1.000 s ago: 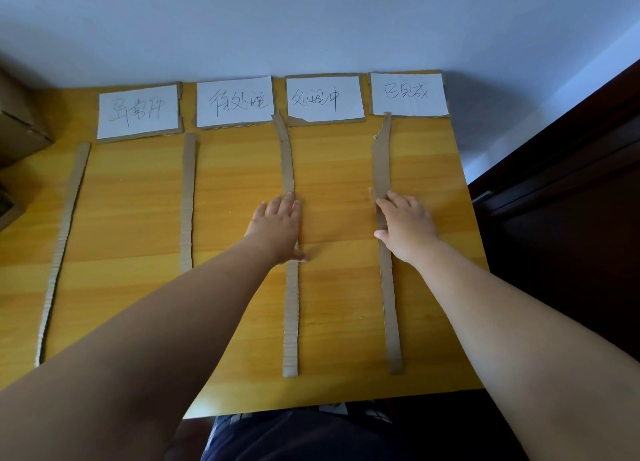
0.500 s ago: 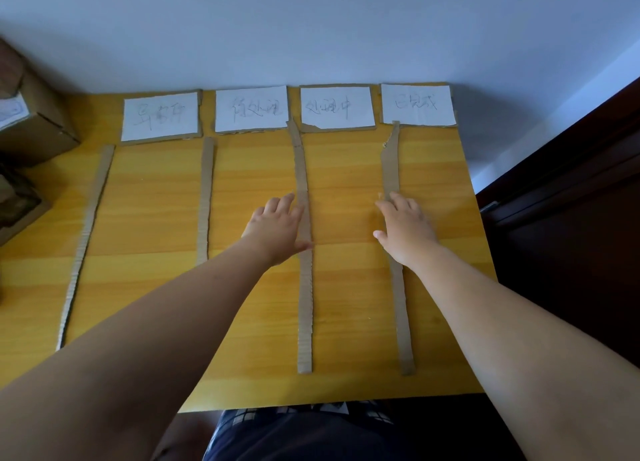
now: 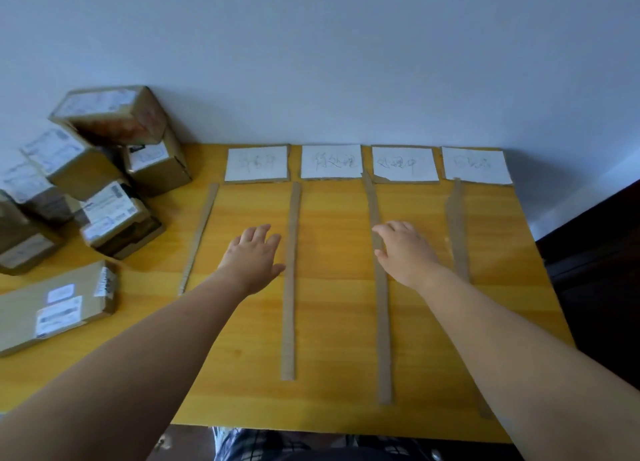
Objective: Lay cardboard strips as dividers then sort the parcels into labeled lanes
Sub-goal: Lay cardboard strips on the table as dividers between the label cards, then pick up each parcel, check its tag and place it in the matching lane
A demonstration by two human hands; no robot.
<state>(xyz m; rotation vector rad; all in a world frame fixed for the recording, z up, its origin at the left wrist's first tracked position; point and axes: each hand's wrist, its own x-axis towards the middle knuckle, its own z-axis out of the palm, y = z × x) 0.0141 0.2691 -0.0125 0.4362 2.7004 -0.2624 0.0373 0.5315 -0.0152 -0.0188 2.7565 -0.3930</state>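
Note:
Several cardboard strips lie lengthwise on the yellow wooden table [image 3: 332, 401]: a far-left strip [image 3: 199, 237], a second strip [image 3: 290, 287], a third strip [image 3: 380, 308] and a right strip [image 3: 458, 228]. White handwritten labels [image 3: 330, 161] sit in a row along the far edge. My left hand [image 3: 252, 258] hovers open in the lane between the first two strips. Open as well, my right hand [image 3: 403, 249] lies over the third strip. A pile of brown parcels [image 3: 104, 169] with white shipping labels stands at the left, and a flat parcel [image 3: 57, 306] lies nearer me.
A pale wall rises behind the table. Dark wooden furniture [image 3: 595, 252] stands close to the table's right edge. My legs show under the near edge.
The view has swung left, bringing the parcel pile into sight. Both hands have shifted left: the left from the third strip into the first lane, the right from the right strip to the third.

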